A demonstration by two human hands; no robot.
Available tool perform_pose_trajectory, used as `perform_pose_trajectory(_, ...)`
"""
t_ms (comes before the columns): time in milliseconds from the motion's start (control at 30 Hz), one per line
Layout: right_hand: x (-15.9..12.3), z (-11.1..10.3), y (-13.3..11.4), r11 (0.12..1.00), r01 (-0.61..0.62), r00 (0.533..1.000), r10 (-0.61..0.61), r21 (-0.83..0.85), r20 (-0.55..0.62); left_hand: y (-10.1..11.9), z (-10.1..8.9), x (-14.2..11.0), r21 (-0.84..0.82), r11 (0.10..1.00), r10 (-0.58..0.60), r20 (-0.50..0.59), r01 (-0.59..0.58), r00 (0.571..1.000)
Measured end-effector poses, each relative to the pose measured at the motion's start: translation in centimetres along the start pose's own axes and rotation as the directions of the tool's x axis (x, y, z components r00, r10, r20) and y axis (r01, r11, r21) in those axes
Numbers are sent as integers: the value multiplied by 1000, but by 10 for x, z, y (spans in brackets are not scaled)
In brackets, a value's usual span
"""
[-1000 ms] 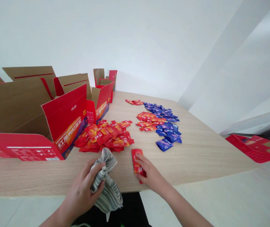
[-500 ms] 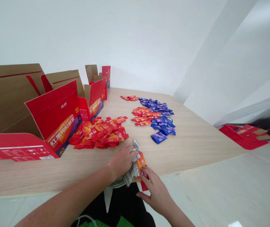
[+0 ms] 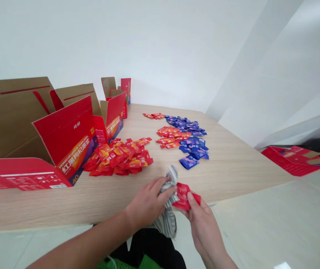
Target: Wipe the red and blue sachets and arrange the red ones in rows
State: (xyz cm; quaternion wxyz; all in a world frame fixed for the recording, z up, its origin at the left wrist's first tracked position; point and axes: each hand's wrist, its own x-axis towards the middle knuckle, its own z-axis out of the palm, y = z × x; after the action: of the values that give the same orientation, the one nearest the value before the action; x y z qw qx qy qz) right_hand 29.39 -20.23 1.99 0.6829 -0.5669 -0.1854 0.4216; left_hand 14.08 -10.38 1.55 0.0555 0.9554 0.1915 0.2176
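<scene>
Sachet point(image 3: 182, 195) is being pinched between thumb and fingers of the right hand point(image 3: 203, 222) near the edge of the table point(image 3: 238, 175), seemingly for steadiness beside the cloth point(image 3: 167, 224) being gripped in the curled left hand point(image 3: 150, 200).

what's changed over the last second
The left hand has carried the cloth rightward to the red packet. The right hand, earlier pressing that packet on the table, now grips it raised, a plainer face showing. The red pile, blue packets and boxes stayed put.
</scene>
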Motion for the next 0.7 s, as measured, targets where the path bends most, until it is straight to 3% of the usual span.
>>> perform_pose_trajectory(67, -2, 1, -8, 997, 42, 996, -36, 69, -82, -13, 2, -14, -2, 991, -135, -5, 135, 991)
perform_pose_trajectory(167, 4, -5, -13, 989, 130, 977, -116, 70, -180, -29, 0, -50, -32, 989, -144, -79, 142, 986)
perform_pose_trajectory(267, 21, -2, -12, 974, 228, 965, -225, 4, -138, -39, -10, -88, 27, 990, -132, -189, 140, 973)
perform_pose_trajectory(333, 38, 13, -12, 937, 340, 936, -346, -82, -72, -46, -17, -105, 106, 979, -137, -274, 172, 952)
perform_pose_trajectory(433, 71, 55, -15, 764, 579, 808, -584, -283, 77, -60, -25, -118, 181, 941, -207, -358, 285, 910)
perform_pose_trajectory(500, 93, 90, -12, 542, 745, 664, -658, -390, 354, -69, -24, -122, 178, 916, -275, -374, 360, 886)
perform_pose_trajectory(533, 103, 107, -8, 424, 808, 588, -610, -408, 531, -72, -23, -123, 165, 908, -305, -372, 386, 877)
perform_pose_trajectory(600, 116, 135, 6, 233, 866, 499, -386, -441, 776, -76, -19, -123, 125, 898, -355, -360, 421, 863)
perform_pose_trajectory(667, 122, 151, 25, 119, 885, 466, -194, -451, 863, -77, -17, -123, 84, 894, -386, -351, 439, 853)
perform_pose_trajectory(700, 123, 153, 33, 102, 886, 463, -153, -452, 873, -77, -17, -123, 68, 894, -395, -349, 443, 850)
